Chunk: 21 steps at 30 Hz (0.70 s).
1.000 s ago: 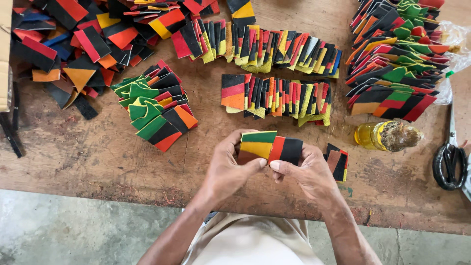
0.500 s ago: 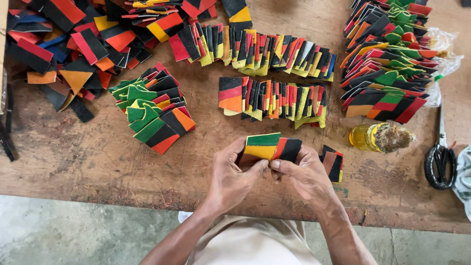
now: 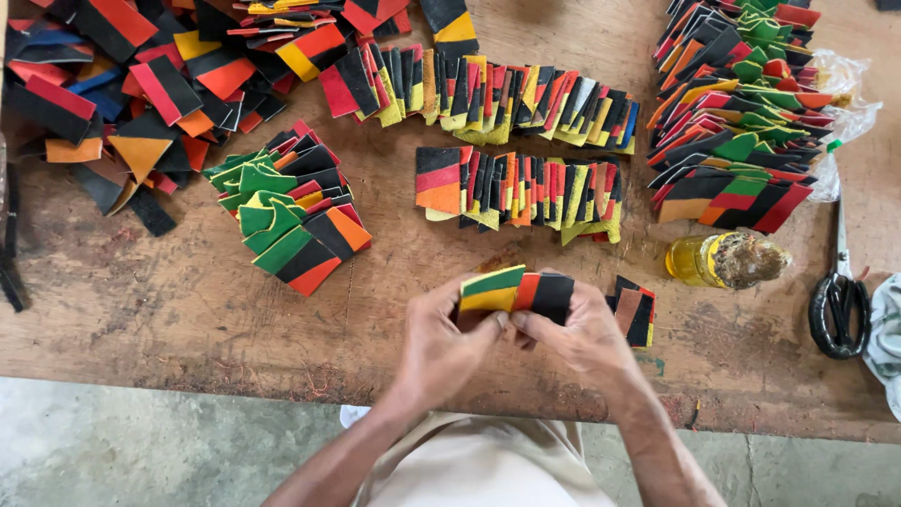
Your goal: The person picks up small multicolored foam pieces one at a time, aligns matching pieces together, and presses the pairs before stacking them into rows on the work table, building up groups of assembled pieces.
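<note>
Holding two small colored patches together right over the near edge of the wooden table point(image 3: 141, 300), both hands are meeting in the middle of the shot. The left hand point(image 3: 441, 343) is pinching the green, yellow and black patch point(image 3: 491, 288), which is sticking up and out past its fingertips, thumb pressing on the near side. The right hand point(image 3: 582, 333) is gripping the orange and black patch point(image 3: 544, 293) the same way, and the two pieces are butting up edge to edge between the hands, so both hands are closed on their piece, not loose. Just beside the right hand, a short little stack of patches point(image 3: 633, 310) is sitting on the table, touching or nearly touching the knuckles, can't quite tell. Beyond the hands two long rows of patches point(image 3: 521, 183) are lying fanned out on edge, with a green-heavy pile point(image 3: 291, 211) off to the left and another big heap point(image 3: 741, 113) at the far right. A small yellowish bottle point(image 3: 718, 260) is lying on its side near the right hand, and black-handled scissors point(image 3: 838, 305) are resting further right.
</note>
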Tool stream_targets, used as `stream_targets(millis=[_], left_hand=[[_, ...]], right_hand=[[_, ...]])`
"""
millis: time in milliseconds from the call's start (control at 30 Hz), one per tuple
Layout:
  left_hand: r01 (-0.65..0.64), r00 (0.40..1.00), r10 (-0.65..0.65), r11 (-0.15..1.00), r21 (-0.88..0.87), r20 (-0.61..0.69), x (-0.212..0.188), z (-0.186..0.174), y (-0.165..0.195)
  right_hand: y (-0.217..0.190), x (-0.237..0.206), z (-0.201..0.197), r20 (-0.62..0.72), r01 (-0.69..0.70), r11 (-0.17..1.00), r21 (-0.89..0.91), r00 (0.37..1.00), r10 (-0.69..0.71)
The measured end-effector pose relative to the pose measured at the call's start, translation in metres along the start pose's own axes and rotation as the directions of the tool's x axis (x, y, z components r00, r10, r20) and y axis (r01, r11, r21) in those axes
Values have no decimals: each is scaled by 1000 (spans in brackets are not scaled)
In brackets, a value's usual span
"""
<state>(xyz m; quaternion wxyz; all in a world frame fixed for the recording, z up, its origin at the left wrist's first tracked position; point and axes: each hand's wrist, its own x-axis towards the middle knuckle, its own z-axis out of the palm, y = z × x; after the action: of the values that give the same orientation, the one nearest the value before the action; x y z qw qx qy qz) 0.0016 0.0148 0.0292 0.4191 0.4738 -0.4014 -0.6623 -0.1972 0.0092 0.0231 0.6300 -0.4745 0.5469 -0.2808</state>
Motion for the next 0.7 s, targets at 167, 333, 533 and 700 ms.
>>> stream_targets(millis=[167, 333, 533, 700], left_hand=[[150, 985, -134, 976, -157, 105, 11, -10, -8], [82, 996, -79, 990, -110, 36, 2, -4, -8], [-139, 986, 147, 985, 102, -73, -9, 0, -7], [-126, 960, 176, 967, 222, -219, -25, -28, -5]], right_hand=[[-15, -5, -2, -82, 22, 999, -50, 996, -26], [-19, -8, 16, -157, 74, 994, -83, 984, -87], [-13, -11, 31, -218, 49, 977, -208, 971, -95], [-12, 5, 31, -124, 107, 968, -228, 983, -138]])
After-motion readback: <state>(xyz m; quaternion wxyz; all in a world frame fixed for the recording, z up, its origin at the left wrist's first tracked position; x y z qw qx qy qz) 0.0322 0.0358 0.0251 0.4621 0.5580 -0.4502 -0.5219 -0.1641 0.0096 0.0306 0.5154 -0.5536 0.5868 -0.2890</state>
